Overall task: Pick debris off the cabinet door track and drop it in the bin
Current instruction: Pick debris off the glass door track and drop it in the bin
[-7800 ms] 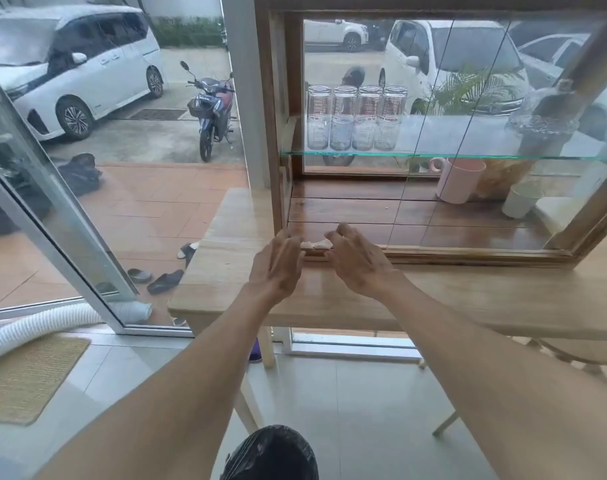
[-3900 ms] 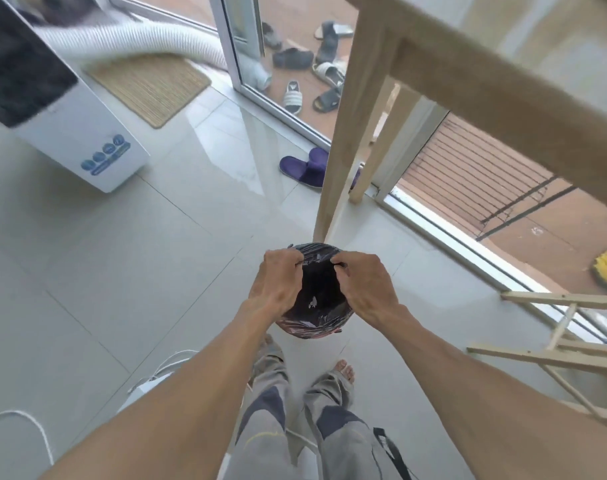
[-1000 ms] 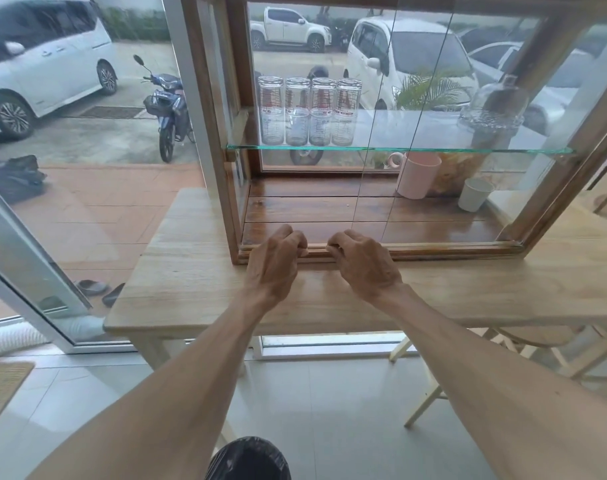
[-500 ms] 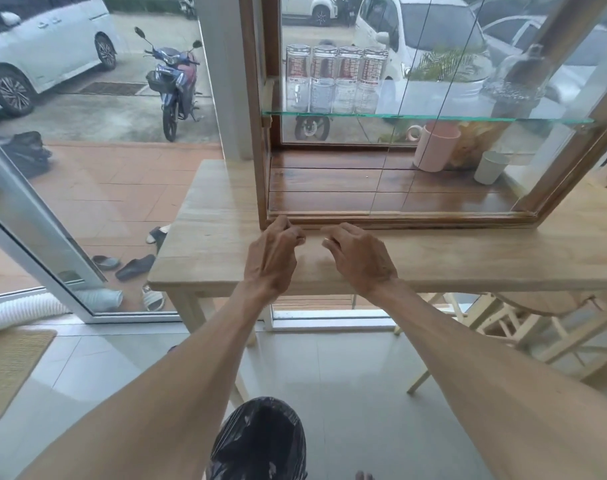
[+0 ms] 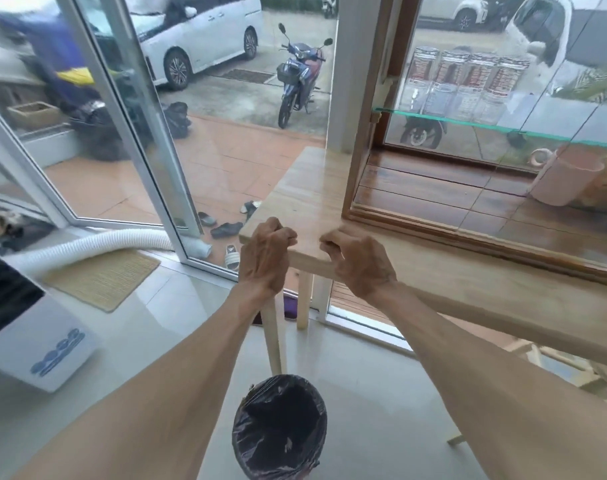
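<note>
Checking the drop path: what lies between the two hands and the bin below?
In the head view, only a wooden table leg and bare floor tile lie between the left hand, right hand and bin.

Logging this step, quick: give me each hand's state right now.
Left hand: fingers curled shut, pinched; contents cannot be told.
Right hand: fingers curled shut, pinched; contents cannot be told.

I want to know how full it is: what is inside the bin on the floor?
The bin holds a black liner with a few pale specks on it. No sizeable debris shows. The bottom is too dark to make out, and the frame edge cuts off the near side.
</note>
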